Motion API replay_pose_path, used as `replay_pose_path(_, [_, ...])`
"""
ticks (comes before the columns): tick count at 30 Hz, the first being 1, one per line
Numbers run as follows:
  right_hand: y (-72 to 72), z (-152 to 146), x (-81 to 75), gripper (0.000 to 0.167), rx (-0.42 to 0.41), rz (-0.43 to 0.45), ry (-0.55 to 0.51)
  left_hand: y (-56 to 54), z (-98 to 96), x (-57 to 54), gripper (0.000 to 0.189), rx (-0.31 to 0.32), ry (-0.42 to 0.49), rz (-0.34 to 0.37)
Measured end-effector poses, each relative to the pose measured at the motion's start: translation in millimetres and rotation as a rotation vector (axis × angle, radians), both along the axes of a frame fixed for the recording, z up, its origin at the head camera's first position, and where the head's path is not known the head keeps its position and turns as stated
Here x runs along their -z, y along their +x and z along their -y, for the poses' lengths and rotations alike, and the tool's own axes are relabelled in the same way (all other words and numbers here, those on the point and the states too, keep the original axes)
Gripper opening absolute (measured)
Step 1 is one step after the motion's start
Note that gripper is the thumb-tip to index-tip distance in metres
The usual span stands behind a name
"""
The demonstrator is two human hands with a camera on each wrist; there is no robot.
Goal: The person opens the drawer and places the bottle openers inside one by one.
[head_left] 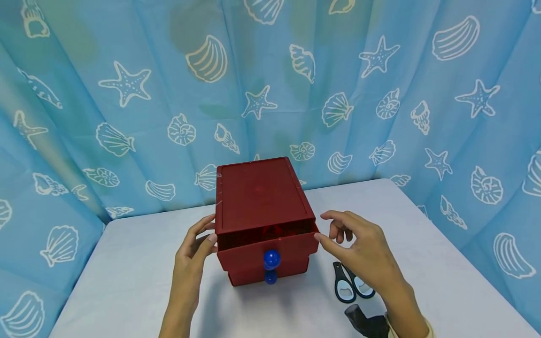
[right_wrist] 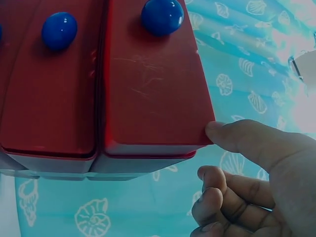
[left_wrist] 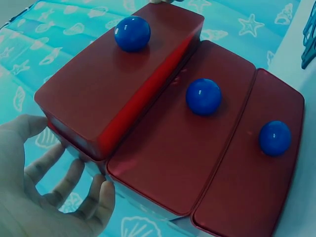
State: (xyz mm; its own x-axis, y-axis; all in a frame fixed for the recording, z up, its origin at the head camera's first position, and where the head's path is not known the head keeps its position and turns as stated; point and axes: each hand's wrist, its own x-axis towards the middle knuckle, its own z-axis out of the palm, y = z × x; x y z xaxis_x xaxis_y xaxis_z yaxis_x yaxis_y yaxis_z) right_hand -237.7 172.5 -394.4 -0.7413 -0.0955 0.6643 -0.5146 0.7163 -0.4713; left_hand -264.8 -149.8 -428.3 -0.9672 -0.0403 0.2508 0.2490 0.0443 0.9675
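Cabinet (head_left: 261, 195) seen on the white table (head_left: 139, 281) before a shell-print curtain (head_left: 270, 61), with top drawer (head_left: 248, 252) out beyond 2 closed drawers (left_wrist: 173, 143) below. Saw left hand (head_left: 190, 263) unclenched, relaxed fingers at the drawer's side; right hand (head_left: 365, 244) loose, thumb against its front corner. Found scissors (head_left: 344, 292) and dark pipe (head_left: 369, 325) nearby, partly blocked by the right forearm (head_left: 403, 303).

A curtained nook, room type unclear: a shell-print curtain (head_left: 279, 129) hangs from nine round to three o'clock about a white table (head_left: 139, 263).
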Motion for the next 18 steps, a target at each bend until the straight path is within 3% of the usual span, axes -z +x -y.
replay_pose_path(18, [-15.2,2.8,11.5,0.034,0.004,-0.063,-0.059,-0.3,-2.2,-1.0,0.040,0.010,0.022,-0.023])
